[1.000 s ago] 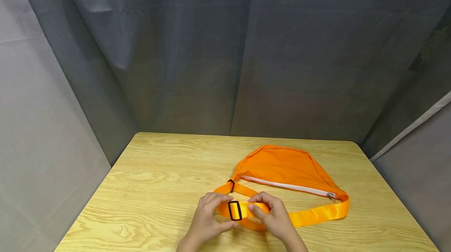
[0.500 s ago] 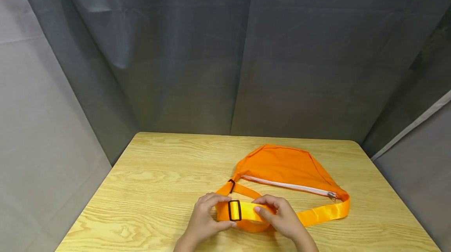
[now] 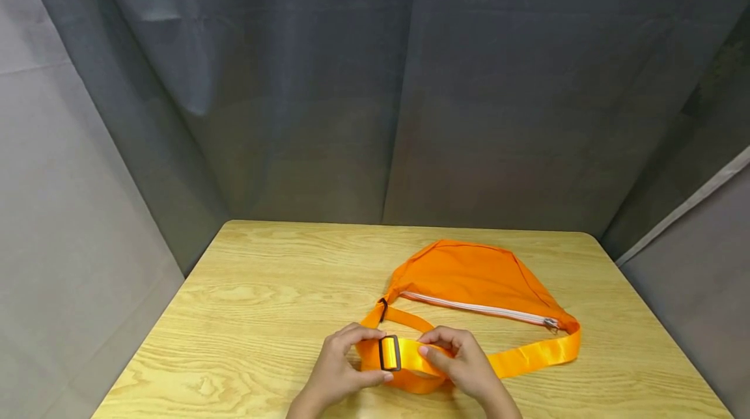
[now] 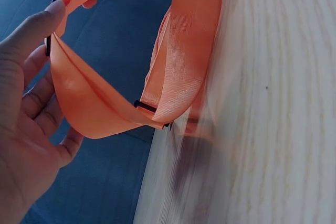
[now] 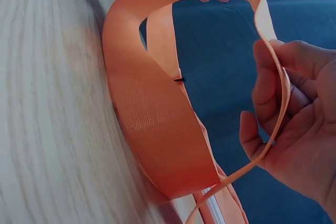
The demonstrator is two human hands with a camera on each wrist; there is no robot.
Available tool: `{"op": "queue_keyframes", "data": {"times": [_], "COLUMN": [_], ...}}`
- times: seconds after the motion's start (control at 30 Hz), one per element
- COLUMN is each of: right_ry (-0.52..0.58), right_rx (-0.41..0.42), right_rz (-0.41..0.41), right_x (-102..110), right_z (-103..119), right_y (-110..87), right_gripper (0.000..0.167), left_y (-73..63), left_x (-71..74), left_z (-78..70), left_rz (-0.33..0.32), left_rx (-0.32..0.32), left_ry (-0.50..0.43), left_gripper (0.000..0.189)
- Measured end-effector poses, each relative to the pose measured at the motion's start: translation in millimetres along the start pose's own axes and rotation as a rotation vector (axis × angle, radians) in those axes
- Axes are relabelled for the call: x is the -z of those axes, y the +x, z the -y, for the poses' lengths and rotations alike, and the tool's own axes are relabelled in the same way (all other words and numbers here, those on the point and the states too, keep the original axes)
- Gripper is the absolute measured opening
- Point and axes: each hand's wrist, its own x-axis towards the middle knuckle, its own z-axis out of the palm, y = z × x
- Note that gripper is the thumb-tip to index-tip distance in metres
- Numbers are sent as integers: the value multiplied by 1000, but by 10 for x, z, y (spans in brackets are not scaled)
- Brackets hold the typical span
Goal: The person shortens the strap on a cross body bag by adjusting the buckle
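An orange waist bag (image 3: 474, 276) lies on the table, its strap (image 3: 415, 357) looped toward me. My left hand (image 3: 340, 362) holds a black slide buckle (image 3: 398, 352) by its top and bottom edges, between thumb and fingers. To its right, my right hand (image 3: 463, 362) pinches the strap that comes out of the buckle. Seen from the left wrist, the strap (image 4: 94, 108) hangs in a loop below the buckle, off the tabletop in part. In the right wrist view, the strap's free stretch runs past my right palm (image 5: 304, 114).
A smaller black ring (image 3: 383, 310) joins the strap to the bag's left end. The white zipper (image 3: 480, 308) runs along the bag's near edge, its pull at the right. Wood-grain table (image 3: 263, 289); grey curtains (image 3: 305, 113) enclose it behind and at the sides.
My right hand has slid right along the strap, then come slightly back left. The strap loop under the buckle has shifted a little, and the buckle has barely moved. The bag stays put.
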Motion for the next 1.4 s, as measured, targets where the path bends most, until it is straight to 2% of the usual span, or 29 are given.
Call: {"op": "queue_keyframes", "data": {"times": [0.13, 0.37, 0.63, 0.73, 0.83, 0.97, 1.07, 1.13, 1.2, 1.3, 1.4], "right_ry": [20, 44, 148, 140, 164, 244, 285, 282, 264, 241, 230], "right_rx": [0, 39, -31, -15, 18, 61, 49, 20, -19, -58, -47], "right_rz": [-4, -2, 18, 18, 26, 56, 106, 108, 70, -1, 10], "right_x": [-25, -62, -67, -67, -75, -126, -191, -220, -229, -209, -193], "right_z": [20, 43, 53, 45, 30, 35, 64, 77, 79, 67, 44], "right_y": [5, 4, -7, -13, -19, -23, -12, -11, -16, -37, -46], "right_gripper": [11, 8, 16, 16, 14, 12, 15, 18, 18, 19, 20], "left_y": [8, 15, 99, 104, 92, 33, -16, -31, -44, -53, -49], "left_x": [-2, -9, 78, 89, 77, 17, -33, -44, -37, -8, 7], "left_z": [-3, -58, -401, -446, -415, -191, -41, -26, -25, -38, -60], "left_rz": [-3, -18, -29, -15, -6, -3, 5, 9, 8, 5, 23], "left_rx": [-10, 18, -53, -61, -51, -46, -47, -39, -36, -39, -42], "left_ry": [-11, 3, 35, 25, 13, 22, 46, 62, 63, 19, -60], "left_gripper": [47, 49, 48, 48, 49, 49, 48, 48, 47, 47, 47]}}
